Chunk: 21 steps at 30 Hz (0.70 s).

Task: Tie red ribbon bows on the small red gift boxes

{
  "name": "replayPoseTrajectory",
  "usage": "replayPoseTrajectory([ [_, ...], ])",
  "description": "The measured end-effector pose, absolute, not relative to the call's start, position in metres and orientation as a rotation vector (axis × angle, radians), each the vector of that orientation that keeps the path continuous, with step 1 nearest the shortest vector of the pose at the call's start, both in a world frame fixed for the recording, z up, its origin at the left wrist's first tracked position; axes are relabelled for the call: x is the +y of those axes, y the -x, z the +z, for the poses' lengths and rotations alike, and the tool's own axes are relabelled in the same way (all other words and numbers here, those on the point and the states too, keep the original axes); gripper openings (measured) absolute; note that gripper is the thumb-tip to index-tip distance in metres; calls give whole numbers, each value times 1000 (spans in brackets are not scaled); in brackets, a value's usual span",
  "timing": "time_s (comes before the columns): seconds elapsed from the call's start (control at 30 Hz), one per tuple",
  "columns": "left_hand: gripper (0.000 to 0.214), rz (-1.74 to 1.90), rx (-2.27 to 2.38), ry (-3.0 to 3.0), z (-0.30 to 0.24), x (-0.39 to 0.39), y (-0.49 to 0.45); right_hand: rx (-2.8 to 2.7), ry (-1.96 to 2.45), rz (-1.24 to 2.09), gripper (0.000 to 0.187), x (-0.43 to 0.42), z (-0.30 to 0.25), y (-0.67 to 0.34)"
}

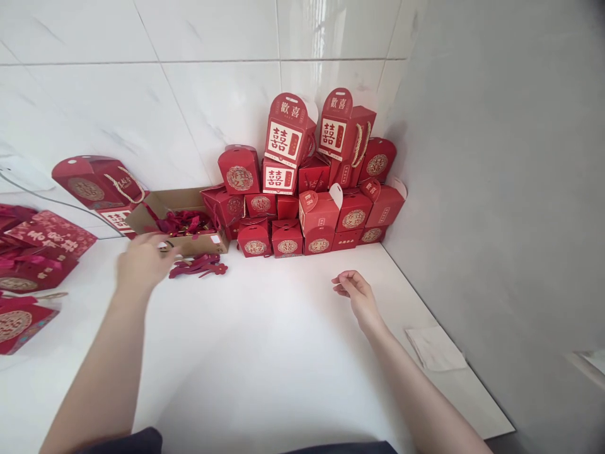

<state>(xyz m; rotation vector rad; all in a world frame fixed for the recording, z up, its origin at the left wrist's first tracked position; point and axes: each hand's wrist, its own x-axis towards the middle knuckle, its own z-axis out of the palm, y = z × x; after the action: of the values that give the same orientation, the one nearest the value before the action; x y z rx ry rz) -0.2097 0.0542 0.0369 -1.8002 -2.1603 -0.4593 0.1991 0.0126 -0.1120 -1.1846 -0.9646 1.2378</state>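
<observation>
My left hand [142, 261] reaches toward the front edge of a cardboard box [201, 244] filled with red ribbon knots [184, 222]. A small pale item may sit at its fingertips, but blur hides this. A loose bunch of red ribbon knots [198, 266] lies on the white counter [250, 353] just right of that hand. My right hand [357, 293] hangs above the counter, fingers loosely curled around nothing, in front of a stacked pile of red gift boxes [302, 189] with double-happiness labels.
Flat red gift boxes [33, 265] lie at the left, and another red box [97, 186] leans behind the cardboard box. White tiles rise behind the counter, a grey wall stands at the right, and a folded white cloth [435, 348] lies near the right edge.
</observation>
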Motion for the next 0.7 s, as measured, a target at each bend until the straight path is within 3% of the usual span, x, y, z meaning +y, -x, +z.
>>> replayPoseTrajectory([
  [0.1,47,-505,-2005,2307,11,91,180,-962,1182,1237,30,13,-111,-201],
  [0.33,57,-727,-1954,2419,-27,134,132,-958,1161,1255,34,16,-115,-198],
  [0.53,28,-707,-1986,2626,-14,109,134,-995,1152,1274,33,14,-114,-195],
  [0.7,19,-544,-1692,3011,5,55,118,-1134,1147,1179,27,5,-102,-192],
])
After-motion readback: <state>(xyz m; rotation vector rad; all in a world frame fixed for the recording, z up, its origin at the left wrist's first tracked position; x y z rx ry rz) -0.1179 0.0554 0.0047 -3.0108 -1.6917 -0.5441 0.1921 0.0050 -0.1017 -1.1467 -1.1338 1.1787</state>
